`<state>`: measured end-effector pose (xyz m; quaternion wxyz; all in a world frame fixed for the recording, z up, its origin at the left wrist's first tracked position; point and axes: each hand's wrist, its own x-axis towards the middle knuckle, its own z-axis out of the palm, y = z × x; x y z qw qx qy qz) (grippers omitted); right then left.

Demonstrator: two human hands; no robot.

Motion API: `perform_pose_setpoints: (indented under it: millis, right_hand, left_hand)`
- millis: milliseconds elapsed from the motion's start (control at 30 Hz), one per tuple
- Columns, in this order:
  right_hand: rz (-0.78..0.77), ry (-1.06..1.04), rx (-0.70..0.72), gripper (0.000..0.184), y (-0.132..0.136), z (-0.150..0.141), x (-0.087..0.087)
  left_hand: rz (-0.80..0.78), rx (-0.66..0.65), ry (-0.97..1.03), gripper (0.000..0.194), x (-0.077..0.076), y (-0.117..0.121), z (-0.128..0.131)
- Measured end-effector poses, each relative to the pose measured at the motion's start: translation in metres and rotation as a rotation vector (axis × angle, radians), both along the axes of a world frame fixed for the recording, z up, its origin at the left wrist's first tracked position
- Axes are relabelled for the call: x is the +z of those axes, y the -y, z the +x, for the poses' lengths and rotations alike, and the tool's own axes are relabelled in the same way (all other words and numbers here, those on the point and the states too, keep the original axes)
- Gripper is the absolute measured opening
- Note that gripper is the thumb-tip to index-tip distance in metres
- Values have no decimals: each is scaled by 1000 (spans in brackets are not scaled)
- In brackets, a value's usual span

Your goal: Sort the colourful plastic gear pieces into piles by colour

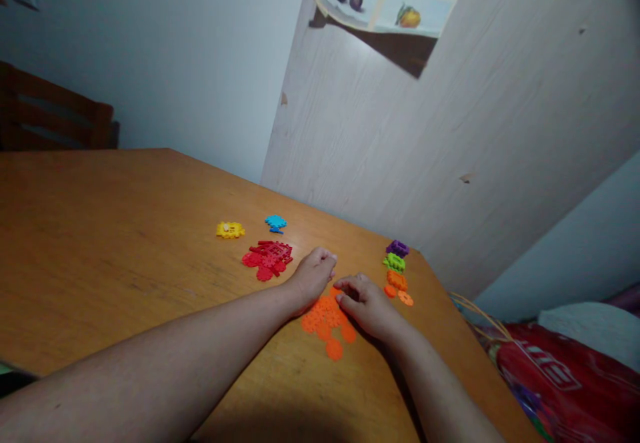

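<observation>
In the head view my left hand is above the table, just behind a pile of orange discs and toothed plastic pieces. Its fingers are curled together, and whatever they may hold is hidden. My right hand hovers at the right edge of this orange pile, thumb and index finger curved and apart, with nothing visible between them. Left of my left hand lies a heap of red plastic pieces. To the right of my right hand are an orange block and two loose orange discs.
A yellow block and blue pieces lie farther back on the wooden table. Green and purple blocks line up near its right edge. A red bag is beyond that edge, and a chair stands at left.
</observation>
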<state>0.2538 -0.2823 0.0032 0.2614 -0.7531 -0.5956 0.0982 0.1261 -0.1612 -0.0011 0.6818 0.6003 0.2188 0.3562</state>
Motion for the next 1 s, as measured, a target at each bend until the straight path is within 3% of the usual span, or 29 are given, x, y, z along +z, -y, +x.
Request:
perform_pose_setpoints:
  millis: [200, 533, 667, 900, 1000]
  right_hand:
    - [23, -102, -51, 11, -2, 0, -2]
    - [247, -611, -51, 29, -1, -1, -9]
    - [255, -503, -46, 27, 1, -8, -4]
    - [284, 55, -2, 23, 7, -11, 11]
    - [328, 110, -116, 27, 12, 9, 13]
  left_hand:
    - [72, -22, -58, 4, 2, 3, -4]
    - [180, -182, -175, 22, 0, 3, -8]
    - [122, -228, -167, 18, 6, 4, -10]
    - [-13, -179, -110, 21, 15, 6, -13]
    - [-41, -175, -103, 22, 12, 4, -11]
